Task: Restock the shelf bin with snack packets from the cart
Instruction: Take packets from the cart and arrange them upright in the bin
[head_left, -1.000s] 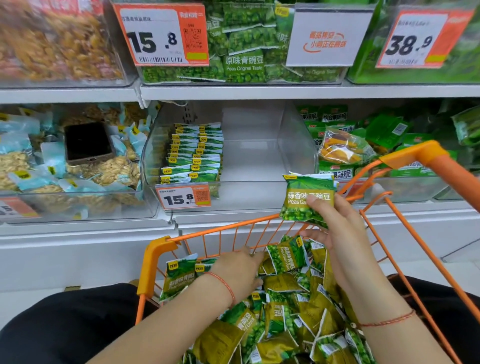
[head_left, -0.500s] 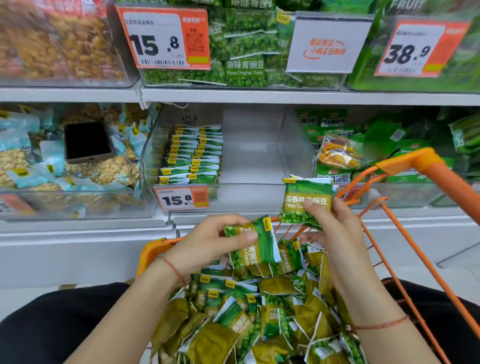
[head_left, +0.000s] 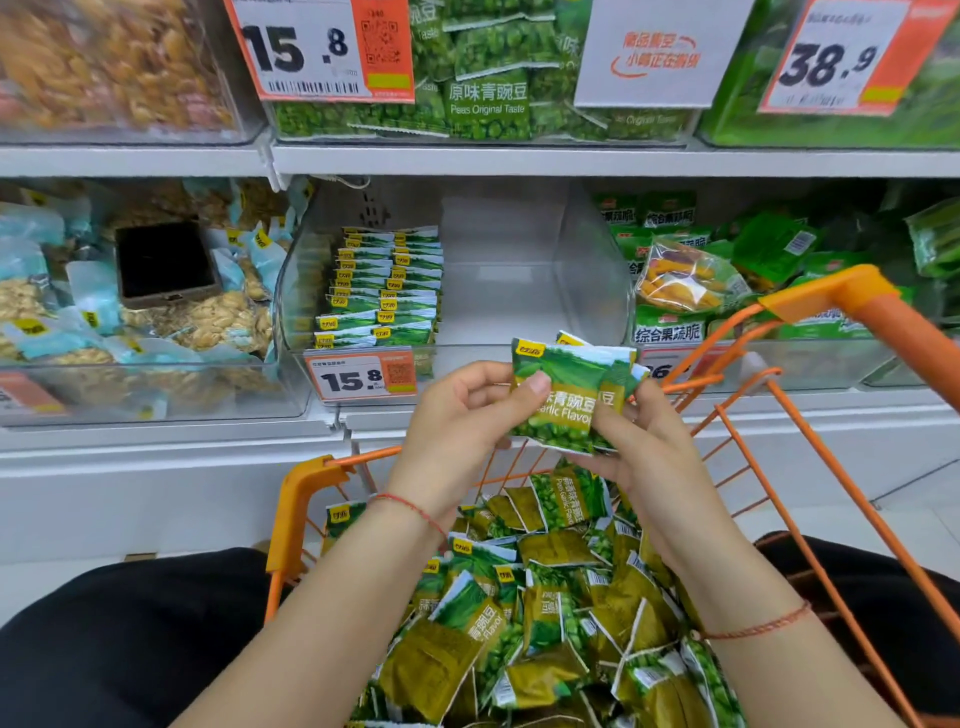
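Observation:
Both hands hold a small stack of green garlic-flavour pea packets (head_left: 566, 395) above the orange wire cart (head_left: 306, 493). My left hand (head_left: 457, 431) pinches the front packet with thumb on its face. My right hand (head_left: 639, 441) grips the stack from the right and below. The cart is heaped with several more loose green pea packets (head_left: 545, 613). Straight ahead on the middle shelf is the clear shelf bin (head_left: 587, 275); two neat rows of the same packets (head_left: 384, 286) fill its left side, and its right half holds nothing.
A 15.8 price tag (head_left: 363, 376) hangs on the bin's front. The bin to the left holds nut packets and a dark phone (head_left: 163, 265). Green veggie-crisp bags (head_left: 685, 275) fill the bin on the right. The cart's orange handle (head_left: 852, 296) rises at right.
My left hand lifted a packet out of the cart and brought it up against the packet in my right hand; both hands now hold the packets together.

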